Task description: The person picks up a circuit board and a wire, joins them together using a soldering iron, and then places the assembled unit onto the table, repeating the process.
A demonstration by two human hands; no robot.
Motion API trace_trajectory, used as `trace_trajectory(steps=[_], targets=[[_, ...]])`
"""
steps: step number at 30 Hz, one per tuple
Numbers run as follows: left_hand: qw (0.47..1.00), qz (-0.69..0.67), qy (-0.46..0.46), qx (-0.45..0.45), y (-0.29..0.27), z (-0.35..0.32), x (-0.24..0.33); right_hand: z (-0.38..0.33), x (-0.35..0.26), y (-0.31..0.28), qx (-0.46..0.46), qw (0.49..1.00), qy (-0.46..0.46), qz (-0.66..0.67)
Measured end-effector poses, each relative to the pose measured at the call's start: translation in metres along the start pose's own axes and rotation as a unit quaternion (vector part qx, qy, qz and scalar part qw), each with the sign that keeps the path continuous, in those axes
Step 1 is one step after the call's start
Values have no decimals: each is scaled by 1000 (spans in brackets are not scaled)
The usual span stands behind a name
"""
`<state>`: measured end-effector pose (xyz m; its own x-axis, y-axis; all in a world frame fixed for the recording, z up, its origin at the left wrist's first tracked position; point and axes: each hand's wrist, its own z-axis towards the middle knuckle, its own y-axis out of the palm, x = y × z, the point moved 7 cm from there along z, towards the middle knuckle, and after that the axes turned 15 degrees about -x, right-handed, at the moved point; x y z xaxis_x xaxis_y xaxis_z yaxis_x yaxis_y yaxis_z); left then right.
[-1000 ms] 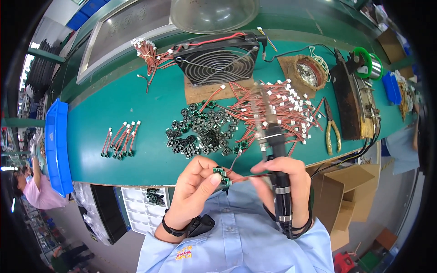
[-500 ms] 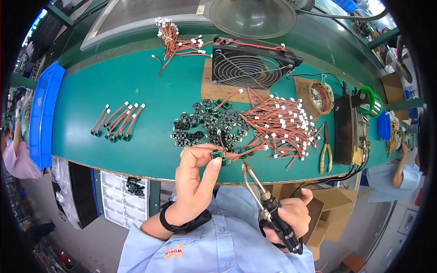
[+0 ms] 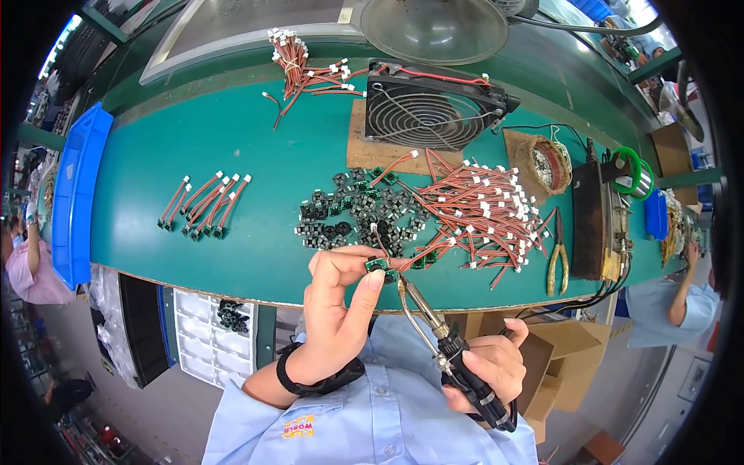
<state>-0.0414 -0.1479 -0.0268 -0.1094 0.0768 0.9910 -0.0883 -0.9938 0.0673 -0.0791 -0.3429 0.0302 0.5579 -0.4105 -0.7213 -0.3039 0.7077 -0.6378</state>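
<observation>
My left hand (image 3: 339, 304) pinches a small green circuit board (image 3: 377, 266) with a thin wire rising from it, held just above the near edge of the green bench. My right hand (image 3: 486, 370) grips the black handle of a soldering iron (image 3: 431, 322), and its tip touches the underside of that board. Just beyond lie a heap of small dark green boards (image 3: 353, 218) and a pile of red wires with white plugs (image 3: 480, 211).
Finished wire pieces (image 3: 203, 204) lie in a row at the left. A black fan (image 3: 430, 109) stands at the back, with pliers (image 3: 557, 260), a brass tip cleaner (image 3: 549, 161), a solder spool (image 3: 637, 172) and a blue bin (image 3: 75, 200) around. A co-worker (image 3: 671, 295) is at the right.
The view has tilted downward. My right hand has brought the soldering iron up so that its tip meets the board in my left hand, which has come a little nearer to me.
</observation>
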Motion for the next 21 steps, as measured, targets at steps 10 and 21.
trace_trajectory(steps=[10, 21], targets=[[1000, 11, -5, 7, 2, -1, 1, -3, 1, 3, 9, 999, -24, -40], [1000, 3, -14, -5, 4, 0, 4, -3, 0, 1, 3, 1000, -2, -14]])
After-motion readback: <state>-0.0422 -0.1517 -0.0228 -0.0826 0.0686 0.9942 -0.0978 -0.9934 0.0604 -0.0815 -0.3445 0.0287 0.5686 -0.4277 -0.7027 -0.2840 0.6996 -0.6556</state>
